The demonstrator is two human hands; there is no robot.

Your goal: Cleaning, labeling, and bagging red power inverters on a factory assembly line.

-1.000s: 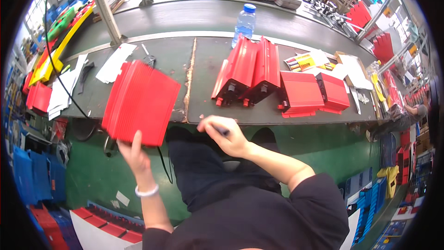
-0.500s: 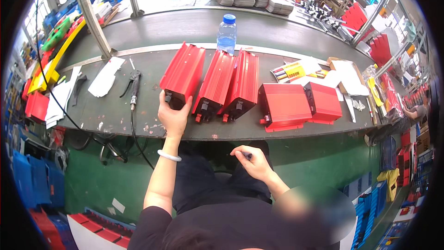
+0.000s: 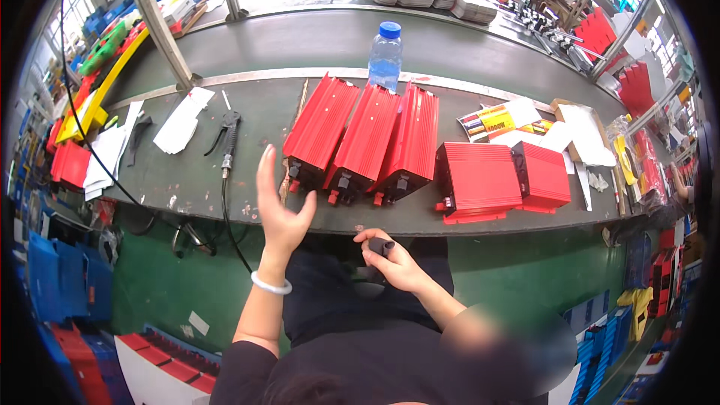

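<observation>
Three red ribbed metal cases, which look like power inverters, stand side by side on the bench: a left one (image 3: 322, 127), a middle one (image 3: 365, 135) and a right one (image 3: 411, 139). Black and red fittings show on their near ends. My left hand (image 3: 281, 217) is open and empty, fingers spread, just to the near left of the left case and apart from it. Over my lap, by the bench's front edge, my right hand (image 3: 403, 268) is closed around a small dark cylindrical object (image 3: 381, 246), whose exact kind I cannot make out.
Two shorter red cases (image 3: 480, 180) sit to the right. Behind stands a water bottle (image 3: 385, 56) with a blue cap. On the left lie an air blow gun (image 3: 228, 139) with a black hose and white papers (image 3: 184, 120). Printed labels (image 3: 495, 121) and an open carton (image 3: 581, 127) are farther right.
My left hand has let go of the left red case and drawn back toward me. That case now stands closer to the other two. My right hand has tilted, showing more of the dark object.
</observation>
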